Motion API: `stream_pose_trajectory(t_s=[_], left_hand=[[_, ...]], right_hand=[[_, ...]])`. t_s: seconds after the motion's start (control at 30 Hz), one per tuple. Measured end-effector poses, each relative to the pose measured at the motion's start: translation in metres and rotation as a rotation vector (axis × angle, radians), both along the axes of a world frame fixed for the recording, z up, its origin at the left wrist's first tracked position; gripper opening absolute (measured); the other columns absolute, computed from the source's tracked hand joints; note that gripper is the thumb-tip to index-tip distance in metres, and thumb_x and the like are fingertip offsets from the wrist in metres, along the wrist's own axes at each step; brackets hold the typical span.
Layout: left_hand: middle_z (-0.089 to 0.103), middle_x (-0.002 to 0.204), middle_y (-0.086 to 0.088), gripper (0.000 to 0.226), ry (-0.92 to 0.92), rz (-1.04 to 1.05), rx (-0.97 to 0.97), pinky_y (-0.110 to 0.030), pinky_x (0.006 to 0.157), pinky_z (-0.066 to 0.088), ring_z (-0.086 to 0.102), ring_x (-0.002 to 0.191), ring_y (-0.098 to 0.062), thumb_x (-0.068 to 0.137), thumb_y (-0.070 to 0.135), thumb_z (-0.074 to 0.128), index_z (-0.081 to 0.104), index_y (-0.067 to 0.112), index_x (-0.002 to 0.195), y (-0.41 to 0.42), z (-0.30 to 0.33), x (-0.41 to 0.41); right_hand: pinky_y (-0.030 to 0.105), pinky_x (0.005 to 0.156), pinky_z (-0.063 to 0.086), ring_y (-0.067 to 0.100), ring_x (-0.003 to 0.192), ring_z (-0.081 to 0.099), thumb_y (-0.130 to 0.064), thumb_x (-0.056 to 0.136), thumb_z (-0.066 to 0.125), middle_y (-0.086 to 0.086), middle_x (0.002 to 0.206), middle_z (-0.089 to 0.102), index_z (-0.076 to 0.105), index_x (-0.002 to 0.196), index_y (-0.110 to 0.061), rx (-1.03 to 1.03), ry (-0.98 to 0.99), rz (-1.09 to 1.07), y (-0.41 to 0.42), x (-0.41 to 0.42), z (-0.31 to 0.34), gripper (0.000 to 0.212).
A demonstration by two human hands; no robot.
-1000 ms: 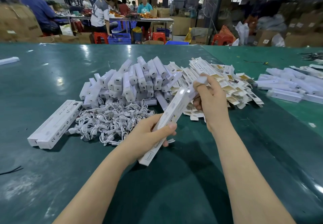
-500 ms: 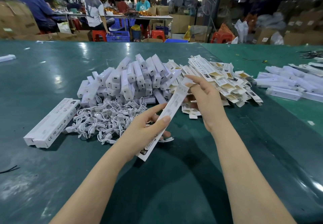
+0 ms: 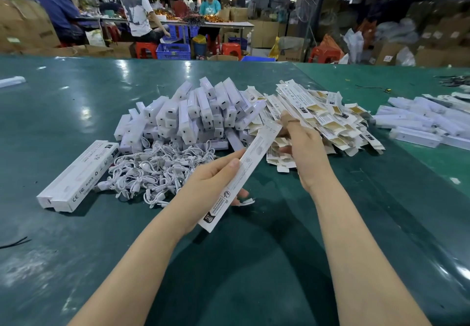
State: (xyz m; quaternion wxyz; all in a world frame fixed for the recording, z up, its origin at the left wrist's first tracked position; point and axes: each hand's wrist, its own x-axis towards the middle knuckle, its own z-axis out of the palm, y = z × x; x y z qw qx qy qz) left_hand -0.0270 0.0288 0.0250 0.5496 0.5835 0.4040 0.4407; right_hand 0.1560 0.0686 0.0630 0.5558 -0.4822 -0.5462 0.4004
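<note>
My left hand (image 3: 211, 183) grips a long, narrow white carton (image 3: 244, 173) near its lower half, thumb on top and fingers underneath. The carton slants up to the right above the green table (image 3: 254, 275). My right hand (image 3: 302, 147) holds the carton's upper end, with a finger at its end flap. Behind lie a pile of white bar-shaped devices (image 3: 198, 112), a heap of coiled white cables (image 3: 157, 170) and a stack of flat unfolded cartons (image 3: 328, 119).
Two closed white cartons (image 3: 76, 178) lie side by side at the left. More white cartons (image 3: 427, 119) are spread at the right. A black wire (image 3: 15, 243) lies at the left edge. People sit at tables among boxes and stools beyond the table.
The carton has turned in my hands, and its printed side now faces up. My left thumb has slid onto its top. My right hand stays at the upper end.
</note>
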Motion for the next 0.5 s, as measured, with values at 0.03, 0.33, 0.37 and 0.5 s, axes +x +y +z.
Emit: stream_pose_trajectory(t_s=[0.03,0.33,0.37,0.5], left_hand=[[0.073,0.094,0.015,0.029,0.015,-0.004,0.002,-0.021,0.063,0.055,0.072,0.081,-0.016,0.101,0.032,0.049,0.065,0.044,0.122,-0.0004,-0.0003,0.0001],[0.073,0.073,0.01,0.023,0.093,-0.021,0.019,-0.016,0.058,0.052,0.07,0.065,-0.008,0.103,0.033,0.046,0.06,0.048,0.112,-0.0033,0.0027,-0.0002],[0.073,0.074,0.011,0.024,0.086,-0.008,0.028,-0.017,0.058,0.053,0.07,0.065,-0.008,0.103,0.032,0.046,0.061,0.048,0.112,-0.003,0.0032,-0.0008],[0.073,0.08,0.012,0.024,0.025,0.105,0.076,-0.02,0.056,0.054,0.07,0.066,-0.011,0.104,0.03,0.045,0.064,0.042,0.108,-0.0012,0.0072,-0.0078]], right_hand=[[0.01,0.062,0.047,-0.01,0.069,0.061,-0.054,0.094,0.047,-0.016,0.085,0.073,0.077,0.08,-0.029,-0.032,-0.038,0.018,-0.0008,-0.0007,-0.0001,0.041],[0.026,0.093,0.044,0.006,0.096,0.062,-0.077,0.082,0.027,-0.008,0.096,0.074,0.077,0.092,-0.029,-0.104,-0.236,0.104,-0.0005,-0.0073,-0.0032,0.069],[0.024,0.09,0.047,0.002,0.089,0.062,-0.074,0.086,0.03,-0.005,0.093,0.073,0.076,0.089,-0.027,-0.095,-0.214,0.065,-0.0005,-0.0072,-0.0032,0.066],[0.012,0.065,0.046,-0.013,0.066,0.059,-0.059,0.096,0.031,-0.023,0.082,0.071,0.072,0.074,-0.037,0.001,-0.107,0.045,-0.0009,-0.0082,-0.0021,0.052]])
